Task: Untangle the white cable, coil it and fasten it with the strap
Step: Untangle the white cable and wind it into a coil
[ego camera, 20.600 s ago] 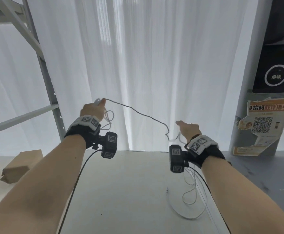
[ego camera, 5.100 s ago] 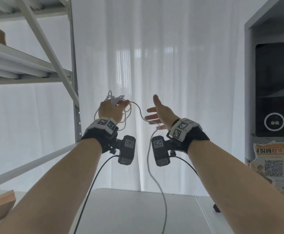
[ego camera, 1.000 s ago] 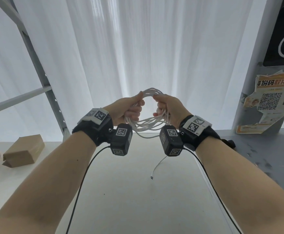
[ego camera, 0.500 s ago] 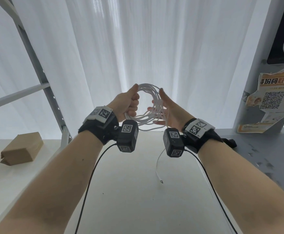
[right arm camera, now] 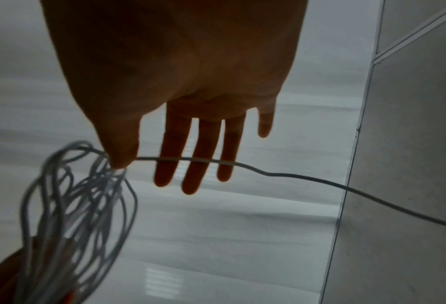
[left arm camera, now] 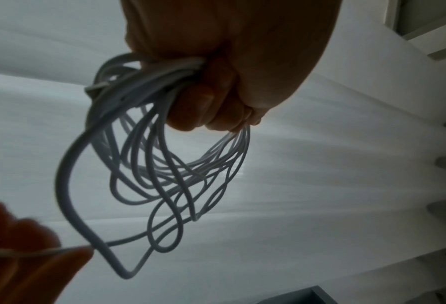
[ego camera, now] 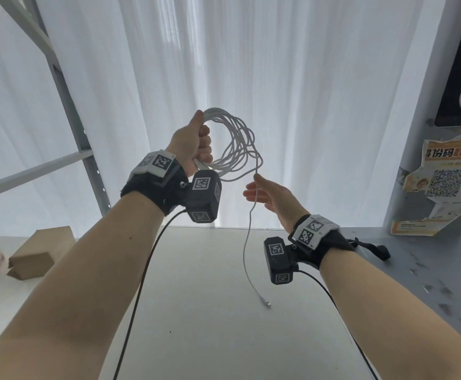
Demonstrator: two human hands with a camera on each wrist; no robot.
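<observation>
The right hand has left the coil and dropped lower, fingers straight, the white cable tail draped across them for the last loop. The left hand grips the gathered loops in a fist, keeping them together above the bench.

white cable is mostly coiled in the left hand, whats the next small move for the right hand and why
Probably wrap the loose tail onto the coil. The left hand grips the white cable as a bundle of loops, but one strand runs across the straight fingers of the right hand and hangs down to the free plug end above the table. No strap is visible yet.
</observation>
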